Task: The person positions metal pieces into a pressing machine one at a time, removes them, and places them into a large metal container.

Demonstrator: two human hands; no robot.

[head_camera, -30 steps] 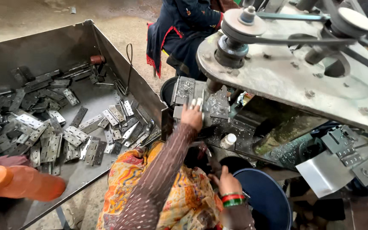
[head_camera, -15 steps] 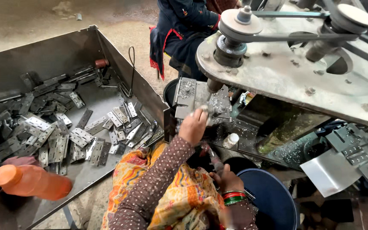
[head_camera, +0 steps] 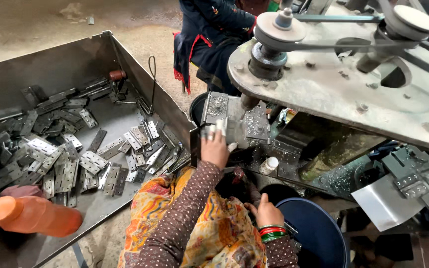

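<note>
My left hand [head_camera: 215, 145] reaches forward in a brown dotted sleeve and holds a flat grey metal hinge plate [head_camera: 223, 130] up against the drilling jig [head_camera: 234, 119] under the machine's spindle. My right hand [head_camera: 265, 213], with red and green bangles at the wrist, is low by my lap, next to the rim of a blue bucket [head_camera: 319, 233]; what its fingers hold is hidden. A patterned orange and yellow cloth [head_camera: 224, 233] covers my lap.
A large metal tray [head_camera: 65, 64] at left holds several loose grey hinges [head_camera: 85, 159]. An orange plastic bottle [head_camera: 35, 216] lies at its near corner. The belt-driven machine plate [head_camera: 343, 79] overhangs at right. Another person in dark blue clothing [head_camera: 209, 34] sits behind it.
My left hand has stayed at the jig, shifting slightly down and pressing the hinge plate in. My right hand has stayed low by the bucket.
</note>
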